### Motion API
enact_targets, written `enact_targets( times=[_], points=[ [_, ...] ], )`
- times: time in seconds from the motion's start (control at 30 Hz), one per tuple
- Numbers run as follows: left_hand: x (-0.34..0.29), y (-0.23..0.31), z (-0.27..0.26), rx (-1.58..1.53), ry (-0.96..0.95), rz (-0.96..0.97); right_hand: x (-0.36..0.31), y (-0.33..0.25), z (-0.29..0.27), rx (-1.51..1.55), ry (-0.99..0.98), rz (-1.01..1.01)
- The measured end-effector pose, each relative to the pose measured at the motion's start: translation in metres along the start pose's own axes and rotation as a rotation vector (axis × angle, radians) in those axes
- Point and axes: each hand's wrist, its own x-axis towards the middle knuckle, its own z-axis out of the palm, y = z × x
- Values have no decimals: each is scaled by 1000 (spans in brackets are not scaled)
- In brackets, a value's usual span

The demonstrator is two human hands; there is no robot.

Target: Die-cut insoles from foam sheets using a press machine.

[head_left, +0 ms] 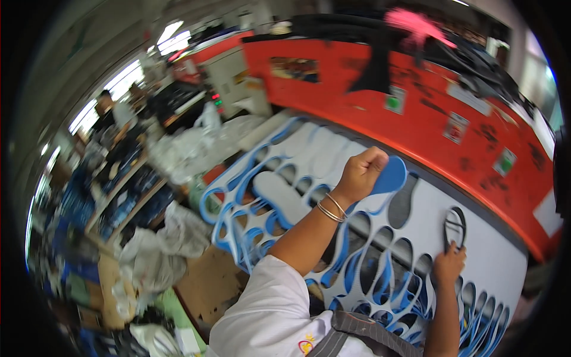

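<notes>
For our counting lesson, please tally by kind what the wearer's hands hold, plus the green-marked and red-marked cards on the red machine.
Blue sole-shaped piece in the left hand: 1
Dark sole-shaped frame in the right hand: 1
Green-marked cards: 2
Red-marked card: 1
Total: 5

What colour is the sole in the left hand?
The sole shows blue, seen best in the head view.

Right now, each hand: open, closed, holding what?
Left hand: closed, holding a blue sole-shaped cutout.
Right hand: closed, holding the near end of a sole-shaped cutting die.
</notes>
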Motion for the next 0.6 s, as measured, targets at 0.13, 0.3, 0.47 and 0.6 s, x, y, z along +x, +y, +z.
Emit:
enact_targets(
  times=[0.13,0.3,0.47,0.6],
  points=[
    [-18,30,-86,553,-429,-221,1,9,6,-67,54,-77],
    [-76,-9,-119,1242,-525,-183,11,11,6,-103,27,-77],
    [-79,-51,5,555,-591,-200,10,13,0,-26,-86,-74],
    [-104,-91,109,597,-812,-208,28,32,-44,422,-459,-15]
  ],
)
